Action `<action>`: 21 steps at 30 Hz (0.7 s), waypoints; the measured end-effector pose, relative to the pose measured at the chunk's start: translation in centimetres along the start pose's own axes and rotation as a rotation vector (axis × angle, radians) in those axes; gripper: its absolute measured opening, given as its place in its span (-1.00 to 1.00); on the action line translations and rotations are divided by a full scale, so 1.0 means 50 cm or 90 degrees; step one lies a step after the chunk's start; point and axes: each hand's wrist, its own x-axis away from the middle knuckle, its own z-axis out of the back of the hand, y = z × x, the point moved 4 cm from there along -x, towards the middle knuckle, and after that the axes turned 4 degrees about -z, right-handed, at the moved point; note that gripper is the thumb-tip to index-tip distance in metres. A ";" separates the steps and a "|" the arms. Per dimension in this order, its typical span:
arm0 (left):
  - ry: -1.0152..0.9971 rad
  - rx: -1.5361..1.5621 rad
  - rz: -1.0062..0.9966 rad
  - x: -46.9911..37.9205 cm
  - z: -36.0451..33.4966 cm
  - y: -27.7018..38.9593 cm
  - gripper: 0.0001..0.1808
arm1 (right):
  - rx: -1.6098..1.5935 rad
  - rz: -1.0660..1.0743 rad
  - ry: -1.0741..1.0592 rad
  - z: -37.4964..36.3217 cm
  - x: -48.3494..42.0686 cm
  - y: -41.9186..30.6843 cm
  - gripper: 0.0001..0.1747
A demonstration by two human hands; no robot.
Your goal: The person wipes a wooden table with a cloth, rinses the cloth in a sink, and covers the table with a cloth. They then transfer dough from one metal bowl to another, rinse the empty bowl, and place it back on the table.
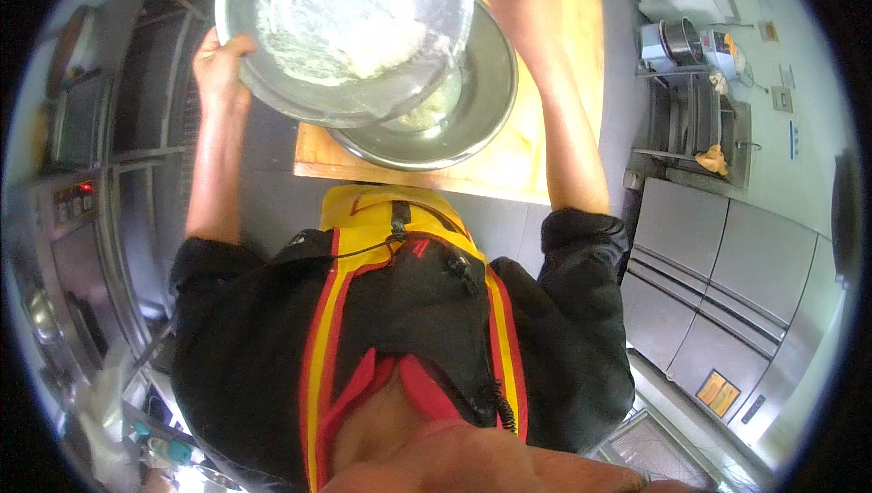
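A round metal bowl [327, 101] is raised above the table, with my left hand [221, 67] gripping its left rim, thumb over the edge. A whitish, floury-looking mass [381, 50] lies inside it, partly washed out by glare. Beneath and to the right, a second metal bowl [487, 108] is partly covered by the raised one. Some pale material [432, 108] shows in this lower bowl. My right hand [514, 6] is by the right rims of both bowls, its fingers curled and blurred. Whether it holds anything cannot be made out.
The wooden tabletop [531, 166] ends close to my yellow apron [381, 203]. Metal racks [146, 84] and an oven-like unit with a lit red display [75, 200] stand left. Metal-doored cabinets [722, 275] and a sink [739, 145] line the right wall.
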 end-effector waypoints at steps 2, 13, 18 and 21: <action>0.026 0.046 -0.003 -0.011 0.023 0.019 -0.60 | 0.016 -0.129 -0.037 -0.064 0.047 0.091 -0.79; 0.142 0.018 -0.079 -0.029 0.099 0.151 -0.45 | 0.127 -0.130 -0.219 -0.531 0.236 0.072 -0.35; 0.120 0.044 -0.070 -0.035 0.097 0.160 -0.46 | -0.015 -0.174 -0.400 -0.555 0.229 0.064 -0.66; 0.143 0.002 -0.069 -0.043 0.104 0.159 -0.48 | -0.158 -0.225 -0.396 -0.474 0.181 0.109 -0.63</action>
